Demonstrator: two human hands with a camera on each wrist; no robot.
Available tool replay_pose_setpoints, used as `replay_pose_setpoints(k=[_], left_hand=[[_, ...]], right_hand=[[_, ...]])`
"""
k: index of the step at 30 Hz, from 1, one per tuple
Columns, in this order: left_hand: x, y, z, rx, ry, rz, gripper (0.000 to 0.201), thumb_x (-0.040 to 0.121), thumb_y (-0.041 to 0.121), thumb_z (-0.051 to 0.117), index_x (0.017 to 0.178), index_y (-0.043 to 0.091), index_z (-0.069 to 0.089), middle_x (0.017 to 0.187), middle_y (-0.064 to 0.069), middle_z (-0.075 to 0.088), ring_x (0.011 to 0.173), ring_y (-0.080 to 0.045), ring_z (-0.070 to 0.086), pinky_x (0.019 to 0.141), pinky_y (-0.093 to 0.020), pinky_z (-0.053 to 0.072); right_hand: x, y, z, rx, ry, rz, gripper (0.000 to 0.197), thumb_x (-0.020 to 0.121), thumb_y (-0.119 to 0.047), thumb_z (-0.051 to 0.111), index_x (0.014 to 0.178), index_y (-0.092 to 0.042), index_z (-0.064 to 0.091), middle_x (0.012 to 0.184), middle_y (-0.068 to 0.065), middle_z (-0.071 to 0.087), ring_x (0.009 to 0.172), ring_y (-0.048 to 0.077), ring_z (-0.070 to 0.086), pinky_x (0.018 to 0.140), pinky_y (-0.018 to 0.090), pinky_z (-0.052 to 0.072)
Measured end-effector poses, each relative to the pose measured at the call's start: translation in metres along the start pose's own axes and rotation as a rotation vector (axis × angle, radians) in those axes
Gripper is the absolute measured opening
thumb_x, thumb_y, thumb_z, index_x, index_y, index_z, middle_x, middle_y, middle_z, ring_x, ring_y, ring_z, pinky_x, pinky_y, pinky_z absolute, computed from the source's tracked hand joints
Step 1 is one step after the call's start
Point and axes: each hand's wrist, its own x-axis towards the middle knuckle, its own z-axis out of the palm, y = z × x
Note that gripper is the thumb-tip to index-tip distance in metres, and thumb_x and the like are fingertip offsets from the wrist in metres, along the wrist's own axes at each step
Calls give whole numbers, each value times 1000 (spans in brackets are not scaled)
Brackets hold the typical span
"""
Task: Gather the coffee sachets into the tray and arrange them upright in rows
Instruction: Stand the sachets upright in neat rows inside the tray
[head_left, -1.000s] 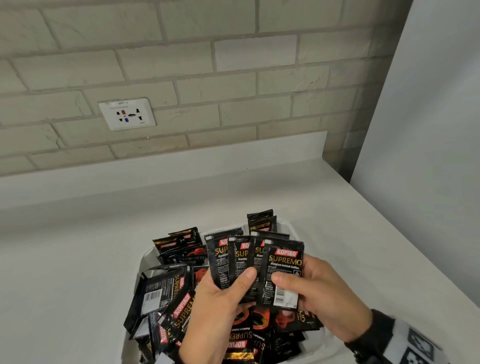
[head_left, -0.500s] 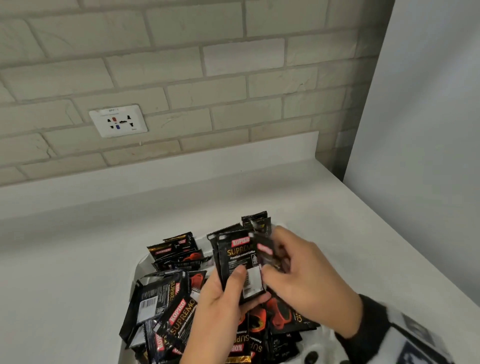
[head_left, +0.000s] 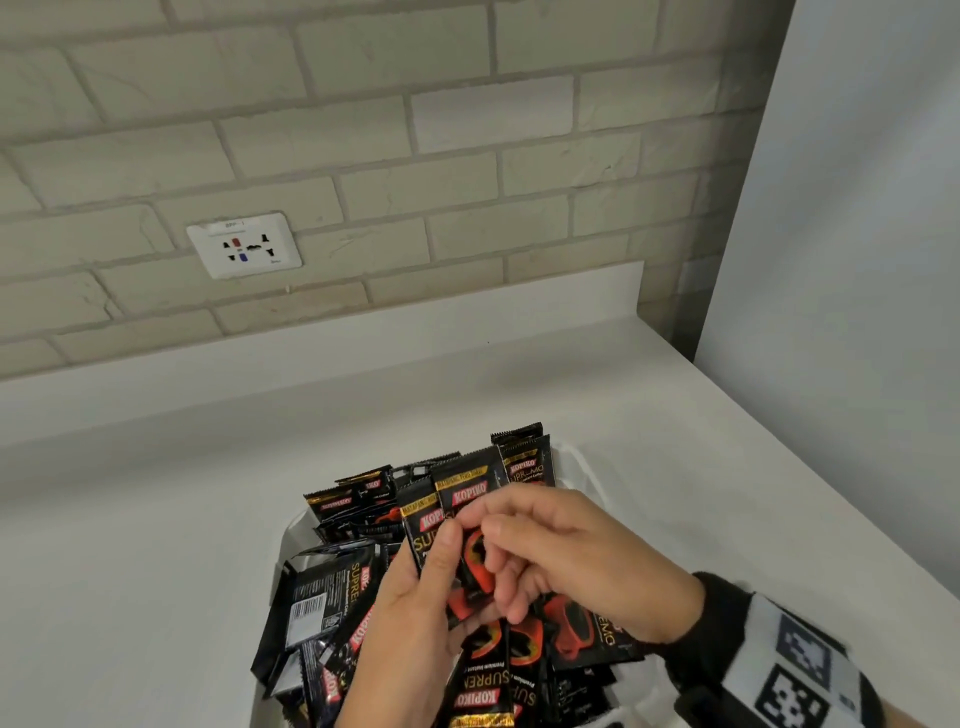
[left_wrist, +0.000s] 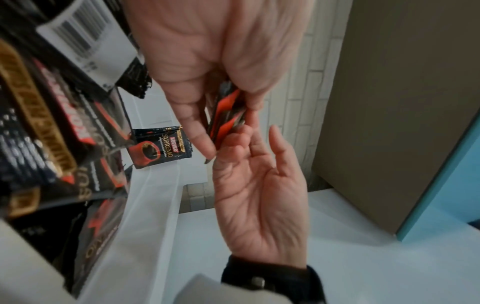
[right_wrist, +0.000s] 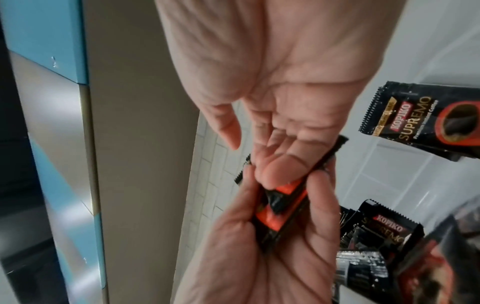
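My left hand (head_left: 441, 561) grips a small stack of black Kopiko sachets (head_left: 462, 499) upright above the white tray (head_left: 283, 545), thumb across the front. The fingers of my right hand (head_left: 561, 551) rest on the front of that stack, and its thumb stands clear. In the left wrist view the stack (left_wrist: 226, 115) appears edge-on in my left hand (left_wrist: 197, 123), with my right hand (left_wrist: 259, 195) touching it from below. From the right wrist, my right hand (right_wrist: 272, 82) lies on the stack (right_wrist: 280, 203), which my left hand (right_wrist: 259, 257) holds. Loose sachets (head_left: 332, 613) fill the tray; a few upright sachets (head_left: 524, 457) stand at its back.
The tray sits on a white counter (head_left: 156, 519) against a brick wall with a socket (head_left: 244, 244). A grey panel (head_left: 857, 260) bounds the counter on the right, and the counter edge runs diagonally there.
A second ago the sachets were fanned out between both hands. They are now squared into one compact stack in my left hand, with my right fingers over its front.
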Motion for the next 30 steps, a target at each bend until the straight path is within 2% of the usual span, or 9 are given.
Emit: replay_pose_setpoints(k=[3, 5, 9, 13, 16, 20, 25, 28, 30], left_hand=[[0, 3, 0, -25, 7, -10, 37, 73, 28, 53, 101, 6, 60, 72, -15, 71, 55, -24, 66, 46, -29, 55], [1, 3, -1, -47, 15, -12, 37, 72, 25, 56, 104, 6, 58, 75, -14, 72, 54, -23, 66, 41, -27, 53], [1, 6, 0, -45, 8, -39, 38, 68, 22, 58, 104, 7, 58, 77, -11, 73, 55, -23, 67, 39, -26, 52], [-2, 4, 5, -3, 2, -22, 39, 66, 28, 58, 101, 11, 58, 76, -10, 73, 58, -24, 68, 39, -26, 52], [-2, 5, 5, -44, -25, -99, 38, 76, 35, 52, 102, 8, 58, 77, -14, 73, 60, -27, 69, 42, -31, 55], [-1, 4, 0, -73, -31, -170, 22, 92, 19, 43, 99, 3, 57, 73, -18, 71, 58, -31, 68, 42, -35, 55], [2, -1, -2, 32, -40, -86, 28, 81, 24, 49, 106, 17, 59, 88, -7, 74, 74, -23, 71, 51, -30, 55], [5, -4, -2, 70, -54, -70, 37, 73, 27, 52, 108, 18, 59, 93, -4, 74, 86, -21, 70, 72, -35, 55], [4, -5, -2, 46, -57, -82, 37, 72, 24, 54, 107, 16, 59, 94, -6, 74, 88, -22, 70, 78, -39, 53]], right_hand=[[-3, -2, -6, -80, 30, -94, 22, 93, -11, 48, 98, -27, 61, 69, -4, 57, 54, 6, 55, 54, 18, 49], [-3, 0, -10, -137, 145, -173, 23, 89, -10, 55, 96, -32, 59, 66, -7, 56, 51, 1, 51, 52, 15, 45], [2, 10, -15, -250, 430, -244, 39, 75, -17, 72, 98, -44, 54, 77, -14, 50, 63, -1, 46, 64, 15, 44], [5, 18, -11, -166, 300, -126, 49, 76, -13, 72, 108, -39, 46, 101, -9, 62, 83, -1, 63, 73, 14, 51], [5, 20, -11, -83, 286, -87, 48, 77, -8, 71, 109, -34, 46, 99, -1, 66, 85, 4, 67, 73, 17, 53], [4, 24, -10, -24, 298, -62, 48, 76, -8, 71, 110, -32, 47, 99, -1, 67, 83, 3, 67, 70, 16, 52], [4, 30, -3, 2, 324, -80, 54, 74, -5, 73, 111, -34, 47, 103, -2, 69, 88, 8, 68, 78, 23, 54], [4, 32, -4, -25, 371, -91, 56, 72, -2, 74, 108, -35, 47, 100, -1, 70, 86, 9, 69, 80, 26, 54], [3, 31, -5, -37, 376, -89, 57, 71, 0, 74, 109, -33, 47, 99, 0, 70, 85, 10, 69, 80, 27, 54]])
